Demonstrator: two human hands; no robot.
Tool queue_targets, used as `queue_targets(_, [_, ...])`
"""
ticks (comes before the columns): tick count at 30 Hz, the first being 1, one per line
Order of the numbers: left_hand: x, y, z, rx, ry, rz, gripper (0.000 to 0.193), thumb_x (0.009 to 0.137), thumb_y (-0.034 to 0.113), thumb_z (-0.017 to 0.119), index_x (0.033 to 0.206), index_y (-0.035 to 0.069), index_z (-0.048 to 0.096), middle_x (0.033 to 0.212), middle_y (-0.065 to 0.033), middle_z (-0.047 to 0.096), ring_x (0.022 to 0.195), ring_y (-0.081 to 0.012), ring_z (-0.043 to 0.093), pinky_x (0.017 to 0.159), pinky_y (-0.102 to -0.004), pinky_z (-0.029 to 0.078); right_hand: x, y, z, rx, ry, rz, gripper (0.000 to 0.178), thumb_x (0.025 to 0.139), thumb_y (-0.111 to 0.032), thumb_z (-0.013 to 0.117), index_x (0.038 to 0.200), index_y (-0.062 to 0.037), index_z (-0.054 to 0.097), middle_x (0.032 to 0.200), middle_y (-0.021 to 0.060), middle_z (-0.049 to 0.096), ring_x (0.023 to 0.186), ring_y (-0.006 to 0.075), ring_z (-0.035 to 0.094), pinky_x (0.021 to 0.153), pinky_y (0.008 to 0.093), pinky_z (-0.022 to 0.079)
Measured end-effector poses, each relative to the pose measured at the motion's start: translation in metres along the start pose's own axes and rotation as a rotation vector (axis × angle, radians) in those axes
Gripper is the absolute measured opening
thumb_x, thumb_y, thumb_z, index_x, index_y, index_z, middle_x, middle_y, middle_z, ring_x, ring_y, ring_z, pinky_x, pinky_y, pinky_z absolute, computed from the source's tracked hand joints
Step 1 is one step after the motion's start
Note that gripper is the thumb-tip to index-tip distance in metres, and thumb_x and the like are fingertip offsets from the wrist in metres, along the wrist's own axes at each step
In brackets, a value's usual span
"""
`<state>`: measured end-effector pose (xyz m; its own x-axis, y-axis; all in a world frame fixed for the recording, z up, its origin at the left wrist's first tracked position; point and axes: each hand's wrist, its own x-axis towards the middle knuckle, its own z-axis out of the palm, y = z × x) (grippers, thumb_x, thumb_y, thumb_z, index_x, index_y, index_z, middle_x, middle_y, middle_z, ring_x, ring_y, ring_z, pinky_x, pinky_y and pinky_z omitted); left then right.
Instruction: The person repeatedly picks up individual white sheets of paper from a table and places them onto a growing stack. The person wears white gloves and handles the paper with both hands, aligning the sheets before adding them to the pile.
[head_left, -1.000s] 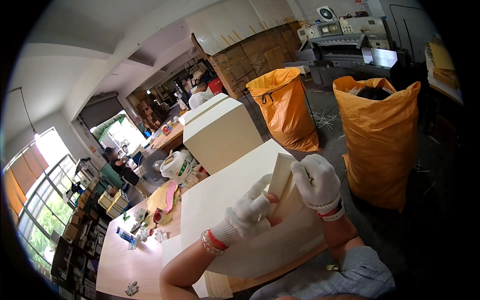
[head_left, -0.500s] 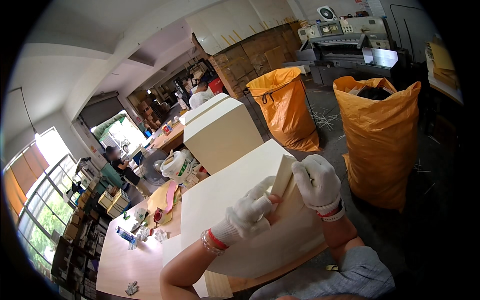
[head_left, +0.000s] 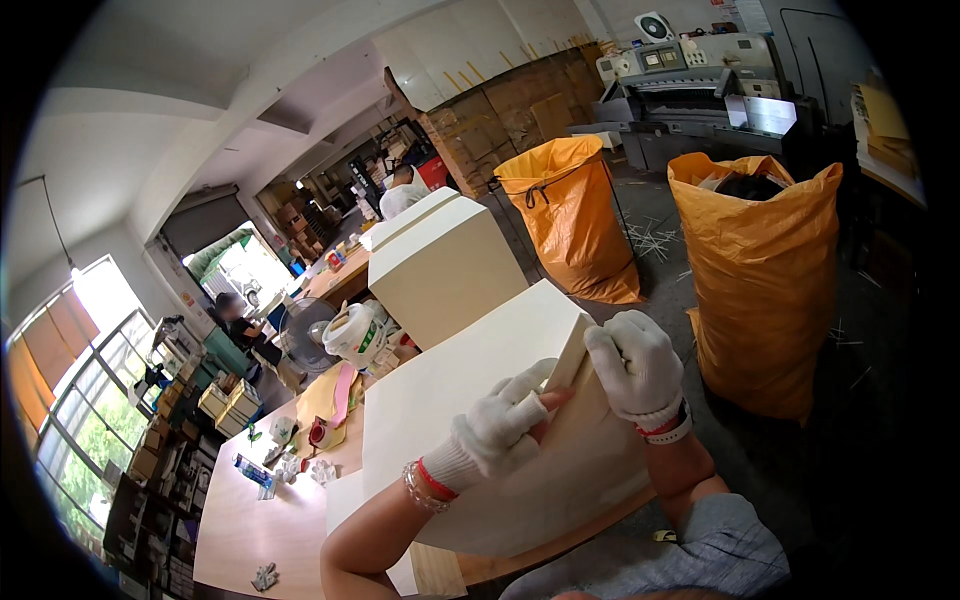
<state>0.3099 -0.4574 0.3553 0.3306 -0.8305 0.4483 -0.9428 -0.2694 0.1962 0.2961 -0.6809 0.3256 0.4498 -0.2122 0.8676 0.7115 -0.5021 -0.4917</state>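
Observation:
A large stack of cream paper sheets (head_left: 445, 385) lies in front of me on the table. My right hand (head_left: 635, 368), in a white knit glove, is closed over the stack's right edge near the far corner. On the same edge, a little nearer and to the left, my left hand (head_left: 500, 425) is closed with its fingers curled; its glove leaves some fingertips bare. Between the hands a narrow bundle of sheet edges (head_left: 572, 352) is raised and bent. The gloves partly hide how many sheets are gripped.
Beyond stands another tall cream stack (head_left: 450, 265). Left on the wooden table (head_left: 235, 520) are a white bucket (head_left: 352, 335), a tape roll (head_left: 320, 433) and a spray can (head_left: 250, 468). Two orange sacks (head_left: 765, 290) stand on the floor at right. Two people are farther off.
The raised sheet edge between my hands has tipped and now shows a narrower face. My left fingers have shifted slightly; my right hand has hardly moved.

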Motion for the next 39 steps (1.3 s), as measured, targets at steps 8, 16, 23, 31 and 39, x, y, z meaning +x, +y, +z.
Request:
queue_targets(8, [-0.002, 0.004, 0.008, -0.067, 0.118, -0.151, 0.045, 0.071, -0.012, 0.071, 0.113, 0.005, 0.066, 0.150, -0.0311, 0.041, 0.104, -0.0341, 0.069, 0.087, -0.0382, 0.056, -0.001, 0.004, 0.002, 0.023, 0.028, 0.000, 0.028, 0.093, -0.011, 0.064, 0.069, -0.0007, 0.056, 0.064, 0.0137, 0.054, 0.063, 0.0332, 0.056, 0.060, 0.0425, 0.045])
queue_targets(16, [-0.004, -0.010, 0.006, -0.113, 0.003, 0.002, 0.038, 0.073, -0.010, 0.073, 0.107, 0.004, 0.063, 0.151, -0.0300, 0.040, 0.108, -0.0361, 0.067, 0.087, -0.0379, 0.055, -0.002, 0.005, 0.003, 0.019, 0.031, 0.008, 0.029, 0.093, -0.011, 0.065, 0.069, -0.0005, 0.055, 0.065, 0.0140, 0.054, 0.063, 0.0336, 0.055, 0.059, 0.0428, 0.045])
queue_targets(23, [-0.004, -0.001, 0.006, -0.134, 0.082, -0.105, 0.045, 0.069, -0.012, 0.074, 0.110, 0.003, 0.064, 0.152, -0.0327, 0.037, 0.107, -0.0359, 0.067, 0.083, -0.0381, 0.056, -0.003, 0.007, 0.003, 0.031, 0.033, 0.010, 0.027, 0.094, -0.010, 0.064, 0.070, 0.0000, 0.056, 0.065, 0.0142, 0.054, 0.063, 0.0333, 0.055, 0.059, 0.0426, 0.044])
queue_targets(31, [-0.001, -0.008, 0.003, -0.048, -0.013, 0.013, 0.047, 0.070, -0.011, 0.075, 0.114, 0.003, 0.066, 0.151, -0.0319, 0.038, 0.108, -0.0370, 0.067, 0.087, -0.0384, 0.056, -0.002, 0.008, 0.003, 0.035, 0.020, -0.024, 0.026, 0.094, -0.010, 0.064, 0.072, 0.0002, 0.057, 0.066, 0.0136, 0.054, 0.063, 0.0325, 0.055, 0.058, 0.0419, 0.044])
queue_targets(39, [-0.002, 0.006, 0.004, -0.125, 0.042, -0.196, 0.036, 0.074, -0.005, 0.081, 0.105, 0.004, 0.063, 0.154, -0.0313, 0.033, 0.113, -0.0359, 0.067, 0.090, -0.0378, 0.055, -0.004, 0.011, 0.003, 0.051, 0.047, 0.010, 0.026, 0.094, -0.010, 0.064, 0.071, 0.0005, 0.057, 0.065, 0.0132, 0.054, 0.062, 0.0314, 0.055, 0.058, 0.0418, 0.044])
